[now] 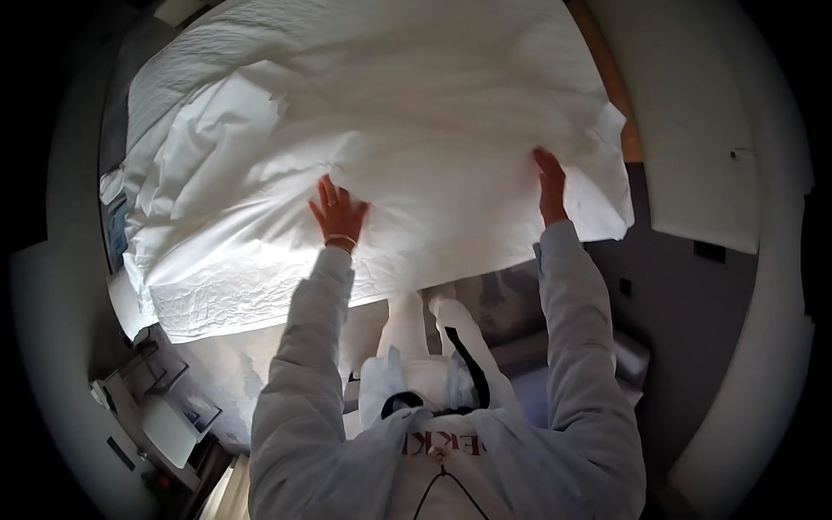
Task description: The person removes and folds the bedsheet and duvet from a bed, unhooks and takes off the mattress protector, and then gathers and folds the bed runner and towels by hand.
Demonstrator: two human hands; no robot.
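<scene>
A large white sheet [433, 113] lies over the bed in front of me, bunched and creased on the left. Fingers spread, my left hand [339, 212] rests on it, palm down, a little left of the middle. My right hand [551, 185] is at the sheet's right part, seen edge-on with its fingers stretched out. Neither hand shows anything gripped. Below the sheet's near edge, a quilted white layer [225, 303] shows along the side of the bed.
A white chair [169, 429] stands at the lower left beside a desk [121, 399]. Along the right runs a pale wall panel [693, 113]. A grey cushioned seat [628, 360] is near my right elbow. Patterned carpet [230, 373] covers the floor.
</scene>
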